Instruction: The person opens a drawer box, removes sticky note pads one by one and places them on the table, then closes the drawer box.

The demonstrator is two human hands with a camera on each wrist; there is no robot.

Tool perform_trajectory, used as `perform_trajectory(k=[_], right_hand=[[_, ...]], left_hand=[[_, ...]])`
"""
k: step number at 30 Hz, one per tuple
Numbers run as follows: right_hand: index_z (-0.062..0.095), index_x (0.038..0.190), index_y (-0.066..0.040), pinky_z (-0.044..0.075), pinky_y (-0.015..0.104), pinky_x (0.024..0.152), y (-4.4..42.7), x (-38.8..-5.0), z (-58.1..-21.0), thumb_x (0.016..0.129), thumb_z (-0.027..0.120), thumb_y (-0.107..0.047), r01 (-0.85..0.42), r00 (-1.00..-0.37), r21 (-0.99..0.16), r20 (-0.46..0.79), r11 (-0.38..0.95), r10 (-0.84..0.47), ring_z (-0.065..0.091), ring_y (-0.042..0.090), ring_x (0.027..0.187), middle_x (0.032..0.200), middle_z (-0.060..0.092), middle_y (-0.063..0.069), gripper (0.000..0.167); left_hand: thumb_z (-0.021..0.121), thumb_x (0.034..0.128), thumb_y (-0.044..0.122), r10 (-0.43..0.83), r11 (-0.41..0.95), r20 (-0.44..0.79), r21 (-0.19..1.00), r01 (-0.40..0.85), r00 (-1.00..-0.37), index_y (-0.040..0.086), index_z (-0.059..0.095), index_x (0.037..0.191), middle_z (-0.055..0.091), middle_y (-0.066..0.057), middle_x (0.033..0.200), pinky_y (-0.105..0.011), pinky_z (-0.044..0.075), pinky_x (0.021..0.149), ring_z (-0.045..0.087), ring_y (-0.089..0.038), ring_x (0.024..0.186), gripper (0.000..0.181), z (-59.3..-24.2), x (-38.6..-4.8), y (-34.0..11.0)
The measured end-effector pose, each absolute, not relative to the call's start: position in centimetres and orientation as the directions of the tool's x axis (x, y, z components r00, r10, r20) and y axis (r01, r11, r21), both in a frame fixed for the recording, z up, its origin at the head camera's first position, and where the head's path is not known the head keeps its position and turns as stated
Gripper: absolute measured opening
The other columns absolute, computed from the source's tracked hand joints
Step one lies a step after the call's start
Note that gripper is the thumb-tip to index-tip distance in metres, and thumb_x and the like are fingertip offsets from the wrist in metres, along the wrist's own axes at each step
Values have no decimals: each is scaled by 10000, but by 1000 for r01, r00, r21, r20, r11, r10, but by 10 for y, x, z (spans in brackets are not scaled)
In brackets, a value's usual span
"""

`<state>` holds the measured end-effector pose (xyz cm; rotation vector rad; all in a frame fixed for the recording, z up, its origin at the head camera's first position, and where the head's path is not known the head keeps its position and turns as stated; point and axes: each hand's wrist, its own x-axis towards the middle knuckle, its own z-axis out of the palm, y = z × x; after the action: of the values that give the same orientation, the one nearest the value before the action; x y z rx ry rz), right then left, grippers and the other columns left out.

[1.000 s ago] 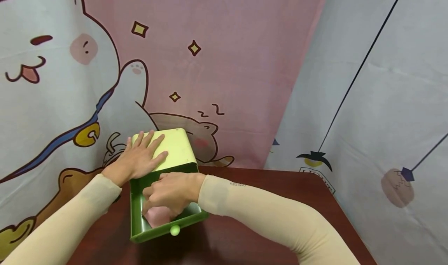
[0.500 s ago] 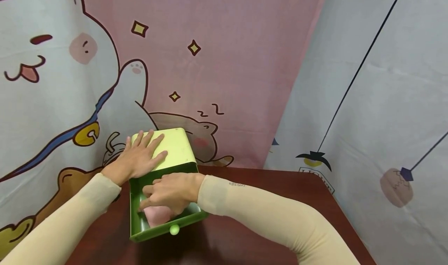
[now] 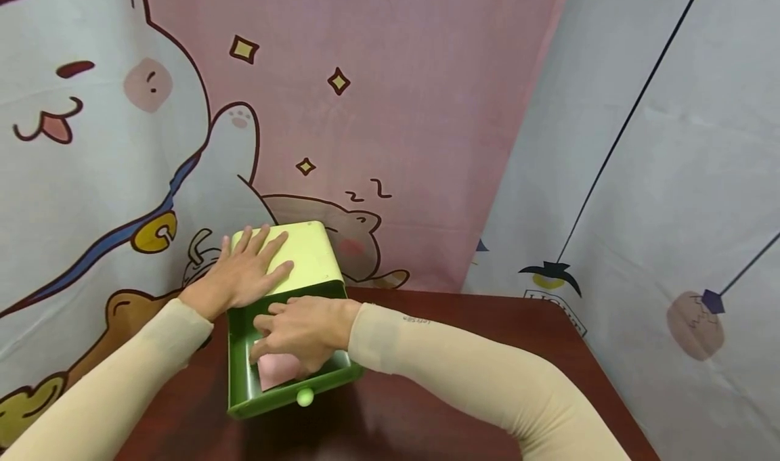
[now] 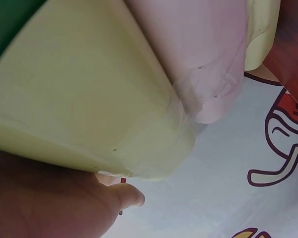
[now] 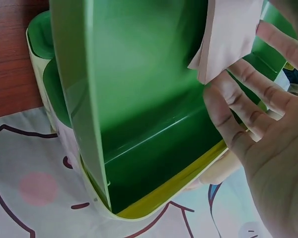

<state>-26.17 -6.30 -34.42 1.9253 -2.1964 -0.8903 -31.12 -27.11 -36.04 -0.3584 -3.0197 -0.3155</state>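
Observation:
A pale yellow drawer box [image 3: 307, 258] stands on the table with its green drawer [image 3: 274, 401] pulled out. My left hand [image 3: 244, 278] rests flat on the box top, fingers spread; part of it [image 4: 54, 203] shows beside the yellow casing in the left wrist view. Inside the drawer my right hand [image 3: 307, 329] holds a pink pad of paper [image 3: 279, 369] by its edges. The right wrist view shows that hand [image 5: 273, 148] with fingertips against the pad [image 5: 233, 39], whose lower sheet sticks out a little. The hand covers part of the pad in the head view.
A round light-green knob [image 3: 305, 397] sits on the drawer front. Pink casing [image 4: 198, 49] lies beside the yellow one in the left wrist view. The dark red table [image 3: 439, 407] extends right, and a printed cloth [image 3: 414, 143] hangs behind.
The pad has shifted slightly back in the drawer, and its straight edges show more plainly. The right index finger moved outward, then back in. The left hand has stayed on the box.

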Motion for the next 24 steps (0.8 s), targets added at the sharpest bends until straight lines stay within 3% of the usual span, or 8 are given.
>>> perform_trajectory(k=[5, 13, 24], right_hand=[[508, 1647, -452, 636, 295, 1095, -60, -265, -342, 1021, 853, -612, -886, -205, 459, -266, 63, -942, 693, 160, 1328, 1571, 603, -65, 732], [533, 1576, -341, 653, 220, 871, -54, -269, -348, 997, 909, -520, -919, -156, 389, -211, 64, -965, 723, 137, 1029, 1489, 608, -9, 713], [548, 1597, -330, 621, 212, 999, -49, -271, -348, 1023, 906, -460, -944, -172, 315, -214, 98, -962, 695, 149, 1137, 1543, 595, -21, 689]], left_hand=[[308, 1209, 726, 224, 951, 110, 193, 242, -968, 188, 179, 1895, 33, -303, 1952, -922, -64, 1354, -19, -665, 1779, 882, -359, -313, -270], [306, 1207, 727, 223, 951, 108, 193, 241, -969, 189, 185, 1894, 37, -299, 1953, -912, -60, 1364, -17, -658, 1782, 881, -360, -312, -268], [310, 1205, 731, 219, 952, 109, 194, 237, -969, 186, 189, 1894, 50, -306, 1951, -917, -60, 1361, -12, -665, 1780, 887, -361, -312, -270]])
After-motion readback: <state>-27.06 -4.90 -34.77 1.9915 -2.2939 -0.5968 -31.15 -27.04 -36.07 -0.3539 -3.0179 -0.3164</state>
